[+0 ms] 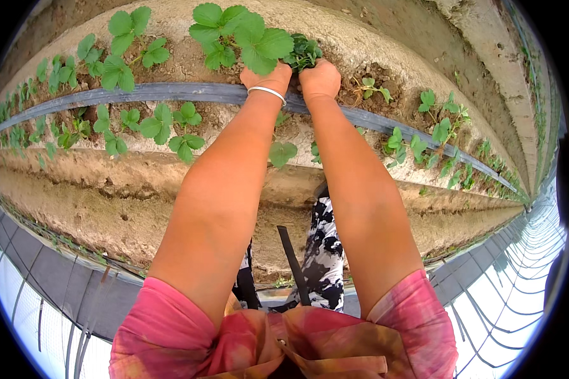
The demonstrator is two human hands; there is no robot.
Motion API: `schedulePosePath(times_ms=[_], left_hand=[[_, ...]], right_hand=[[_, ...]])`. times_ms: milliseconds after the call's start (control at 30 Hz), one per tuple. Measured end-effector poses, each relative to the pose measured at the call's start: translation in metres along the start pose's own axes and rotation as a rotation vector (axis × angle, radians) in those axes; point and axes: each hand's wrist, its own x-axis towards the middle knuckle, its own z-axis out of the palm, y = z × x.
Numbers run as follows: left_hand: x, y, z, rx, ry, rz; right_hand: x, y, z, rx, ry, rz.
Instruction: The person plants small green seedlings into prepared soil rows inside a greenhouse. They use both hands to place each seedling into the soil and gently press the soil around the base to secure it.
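Note:
Both of my hands are down at the soil of the raised bed, on either side of a small strawberry plant (304, 51) with dark, bunched leaves. My left hand (271, 78), with a pale bangle (267, 89) at the wrist, is partly covered by a leaf of a larger strawberry plant (261, 42). On the other side, my right hand (320, 78) is curled close against the small plant's base. The fingertips of both are hidden, so whether they grip the stem or press the soil does not show. A flat grey drip hose (185, 91) passes beneath my wrists.
More strawberry plants (118, 71) line both sides of the hose. A sparse, partly dried plant (371, 89) grows right of my hands. Furrows (128, 208) border the bed. My legs in patterned trousers (323, 246) and a dark strap (294, 265) are below; greenhouse framing (493, 303) curves behind.

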Motion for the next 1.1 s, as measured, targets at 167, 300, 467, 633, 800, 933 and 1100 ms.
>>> schedulePosePath(times_ms=[167, 300, 467, 633, 800, 933, 1100], left_hand=[[-0.002, -0.001, 0.004, 0.047, 0.095, 0.118], [-0.016, -0.003, -0.016, 0.029, 0.143, 0.208], [-0.045, -0.008, -0.011, -0.130, 0.364, 0.248], [-0.101, 0.047, -0.007, -0.494, 0.256, 0.628], [-0.115, 0.088, 0.027, -0.167, 0.070, 0.659], [-0.107, 0.102, 0.052, 0.024, 0.040, 0.624], [-0.109, 0.100, 0.063, 0.052, 0.076, 0.664]], right_hand=[[0.002, 0.035, -0.015, 0.080, -0.080, -0.229], [-0.014, 0.065, -0.096, -0.077, 0.231, -0.490], [0.009, 0.118, -0.111, -0.348, 0.337, -0.660], [0.013, 0.131, -0.113, -0.372, 0.373, -0.768], [0.006, 0.134, -0.118, -0.355, 0.306, -0.772], [0.017, 0.135, -0.105, -0.397, 0.354, -0.869], [0.013, 0.127, -0.111, -0.454, 0.217, -0.728]])
